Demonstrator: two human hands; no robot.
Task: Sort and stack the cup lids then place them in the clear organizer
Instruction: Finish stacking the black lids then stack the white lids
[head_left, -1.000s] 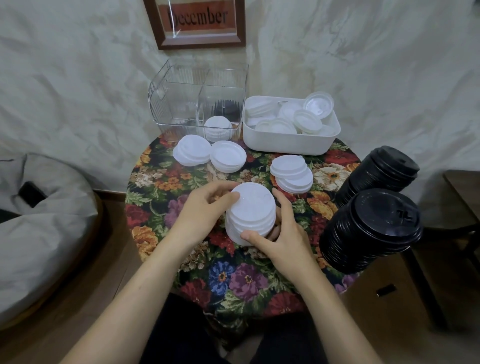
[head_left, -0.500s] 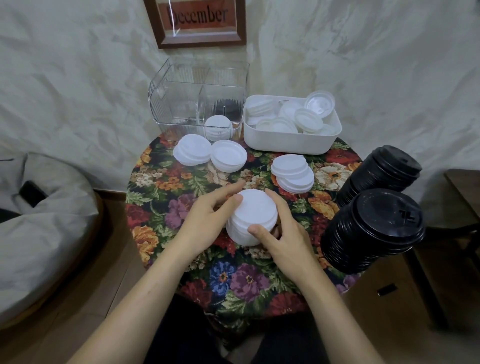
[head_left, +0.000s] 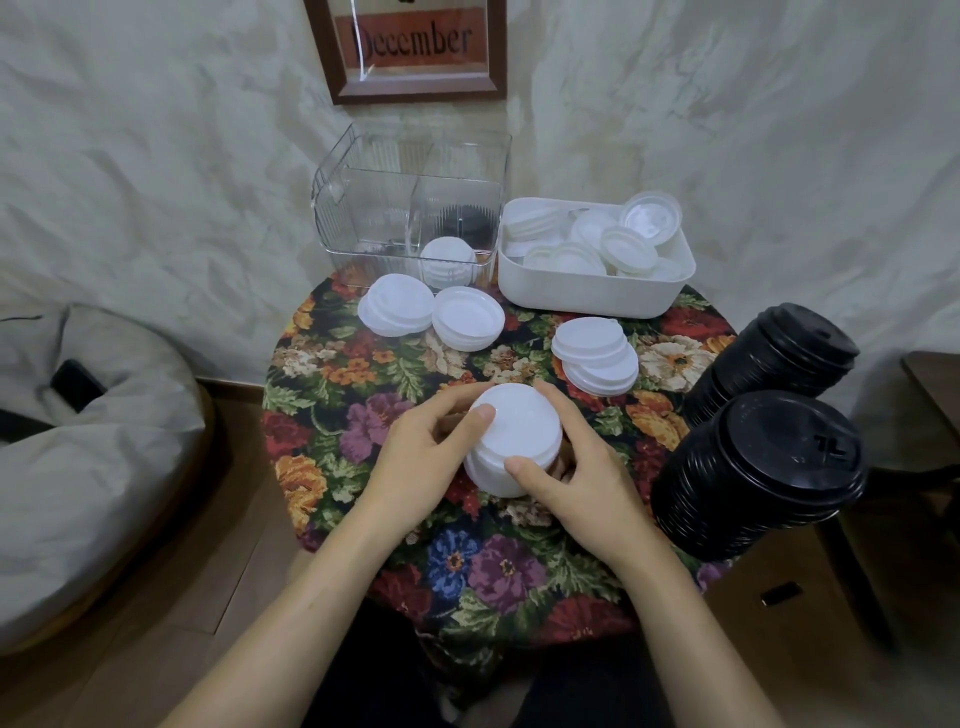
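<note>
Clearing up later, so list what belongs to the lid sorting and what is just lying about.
Job: white lid stack gripped by left hand and right hand; clear organizer; white bin of loose lids; other white lid stacks; black lid stacks.
Lying about: framed December sign; grey beanbag.

You sat at a small round table (head_left: 332, 364) draped in a floral cloth, before a cream, crumpled-looking wall (head_left: 156, 156) where a framed "December" sign (head_left: 415, 47) hung, with a grey beanbag (head_left: 78, 467) on the wooden floor (head_left: 182, 623) to your left.
</note>
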